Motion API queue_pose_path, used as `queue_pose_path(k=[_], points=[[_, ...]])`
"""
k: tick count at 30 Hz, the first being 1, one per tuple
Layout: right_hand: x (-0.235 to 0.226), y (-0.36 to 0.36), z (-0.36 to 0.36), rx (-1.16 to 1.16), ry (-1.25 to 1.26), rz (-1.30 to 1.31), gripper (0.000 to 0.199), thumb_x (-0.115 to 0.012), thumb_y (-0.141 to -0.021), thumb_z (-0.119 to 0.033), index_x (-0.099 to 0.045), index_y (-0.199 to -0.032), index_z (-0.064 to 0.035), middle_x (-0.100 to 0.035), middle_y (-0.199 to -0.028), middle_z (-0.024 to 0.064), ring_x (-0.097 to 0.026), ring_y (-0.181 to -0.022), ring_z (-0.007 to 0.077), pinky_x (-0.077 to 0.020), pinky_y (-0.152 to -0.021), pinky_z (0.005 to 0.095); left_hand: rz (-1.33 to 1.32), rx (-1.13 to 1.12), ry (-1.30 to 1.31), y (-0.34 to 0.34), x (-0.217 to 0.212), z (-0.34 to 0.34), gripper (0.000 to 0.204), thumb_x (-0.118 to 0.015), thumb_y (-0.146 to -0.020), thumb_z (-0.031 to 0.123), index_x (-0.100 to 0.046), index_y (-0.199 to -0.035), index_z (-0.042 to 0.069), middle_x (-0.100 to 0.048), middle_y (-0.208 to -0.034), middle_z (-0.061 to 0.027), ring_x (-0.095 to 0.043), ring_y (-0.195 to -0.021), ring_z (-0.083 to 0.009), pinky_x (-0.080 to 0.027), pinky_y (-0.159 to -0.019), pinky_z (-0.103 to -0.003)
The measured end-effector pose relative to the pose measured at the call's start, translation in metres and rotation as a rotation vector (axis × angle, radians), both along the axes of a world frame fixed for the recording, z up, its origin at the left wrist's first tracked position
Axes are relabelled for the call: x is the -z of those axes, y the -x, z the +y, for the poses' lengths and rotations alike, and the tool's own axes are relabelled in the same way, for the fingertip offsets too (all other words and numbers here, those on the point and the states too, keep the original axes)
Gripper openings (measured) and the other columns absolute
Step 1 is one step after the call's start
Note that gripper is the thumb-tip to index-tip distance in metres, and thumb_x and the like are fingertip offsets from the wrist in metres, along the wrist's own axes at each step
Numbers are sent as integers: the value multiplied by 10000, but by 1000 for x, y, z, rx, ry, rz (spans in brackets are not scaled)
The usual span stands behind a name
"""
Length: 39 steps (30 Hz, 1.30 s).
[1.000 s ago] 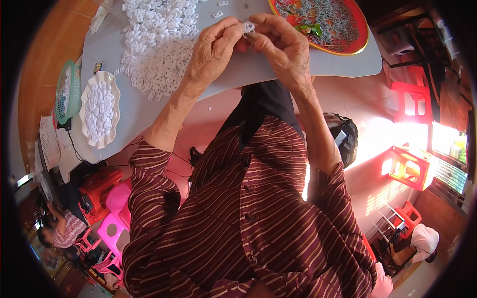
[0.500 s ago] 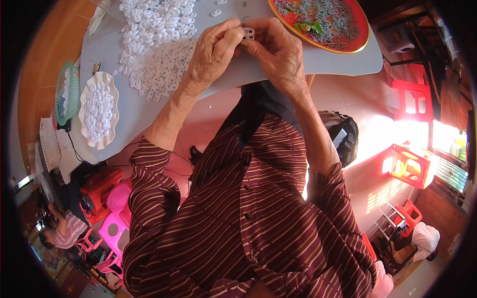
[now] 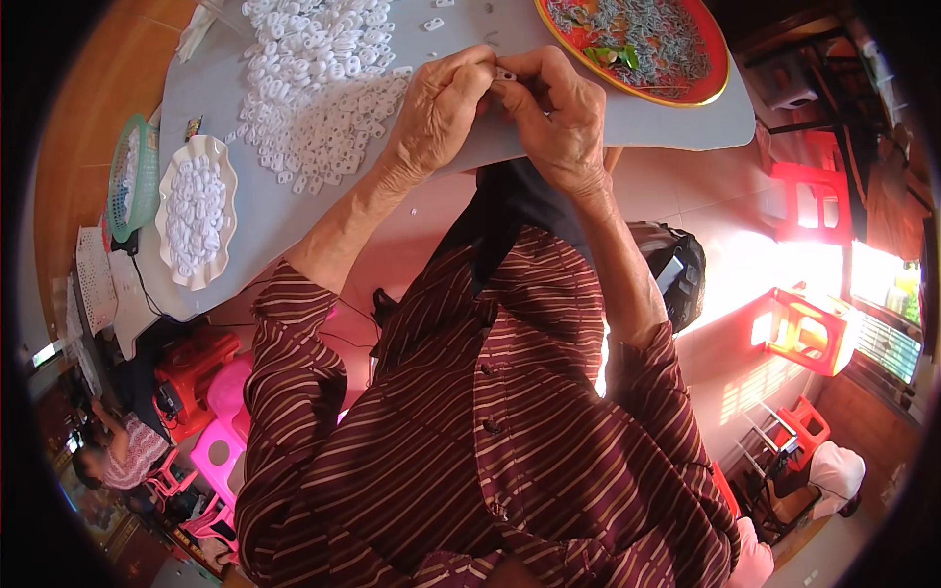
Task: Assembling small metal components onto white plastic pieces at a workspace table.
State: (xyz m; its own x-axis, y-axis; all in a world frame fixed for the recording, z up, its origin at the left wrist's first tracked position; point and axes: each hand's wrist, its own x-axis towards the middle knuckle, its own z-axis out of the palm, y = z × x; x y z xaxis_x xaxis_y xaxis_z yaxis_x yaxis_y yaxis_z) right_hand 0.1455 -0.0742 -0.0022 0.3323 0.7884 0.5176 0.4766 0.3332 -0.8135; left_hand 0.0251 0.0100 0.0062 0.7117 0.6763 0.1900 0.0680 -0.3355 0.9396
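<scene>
Close together over the table's near edge, my left hand [image 3: 443, 110] and my right hand [image 3: 563, 116] are both closed on one small white plastic piece with holes [image 3: 505, 74]. Fingertips cover most of it, and whether another tiny part is pinched with it I cannot see. Left of my hands, a large heap of similar white plastic pieces [image 3: 319, 69] spreads over the grey table [image 3: 647, 130]. To the right lies a round red tray with a yellow rim [image 3: 720, 61], holding many thin grey metal parts [image 3: 657, 44] and some green leaves [image 3: 616, 56].
A scalloped white dish [image 3: 227, 220] full of white pieces and a green basket [image 3: 147, 186] stand at the table's left. Red stools [image 3: 809, 328] and a black bag [image 3: 691, 274] are on the floor at right. Another person [image 3: 127, 451] sits at far left, near pink chairs [image 3: 221, 451].
Both hands have shifted slightly right and nearer to me. The white piece has turned, and less of it shows between the fingers.
</scene>
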Motion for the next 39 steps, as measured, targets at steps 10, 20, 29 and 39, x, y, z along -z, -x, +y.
queue_pose_path(k=[10, 20, 29, 39], points=[[-3, -10, 7, -129, 39, 368, 164, -587, -887, -111, -589, -967, 32, -624, -718, 36, -525, -605, 66, -440, -547, 200, -95, -67, -94, -7, 8, 6, 274, -458, -924, 242, -514, -865, -20, -514, -662, -69, -450, -612, -130, -401, -583, -283], [-83, -101, 77, 226, -53, -65, 163, -556, -849, -131, -636, -855, 11, -587, -640, 20, -550, -582, 79, -457, -543, 246, -360, -71, 360, 7, -11, -1, 301, -399, -958, 228, -491, -771, 11, -473, -672, -34, -472, -695, -140, -401, -706, -272], [-64, -92, 128, -41, 7, -603, 117, -608, -809, -101, -654, -873, -14, -623, -682, 78, -577, -587, 135, -460, -563, 266, -602, -205, 657, 15, 7, -8, 295, -405, -941, 257, -490, -787, 19, -466, -658, -61, -488, -719, -175, -409, -763, -310], [-27, -63, 149, -194, 318, -821, 153, -580, -775, -130, -665, -862, -37, -645, -797, 137, -613, -739, 303, -485, -714, 371, -534, -148, 645, 12, 6, -1, 305, -408, -934, 286, -497, -792, 31, -479, -666, -59, -510, -758, -168, -403, -729, -281]])
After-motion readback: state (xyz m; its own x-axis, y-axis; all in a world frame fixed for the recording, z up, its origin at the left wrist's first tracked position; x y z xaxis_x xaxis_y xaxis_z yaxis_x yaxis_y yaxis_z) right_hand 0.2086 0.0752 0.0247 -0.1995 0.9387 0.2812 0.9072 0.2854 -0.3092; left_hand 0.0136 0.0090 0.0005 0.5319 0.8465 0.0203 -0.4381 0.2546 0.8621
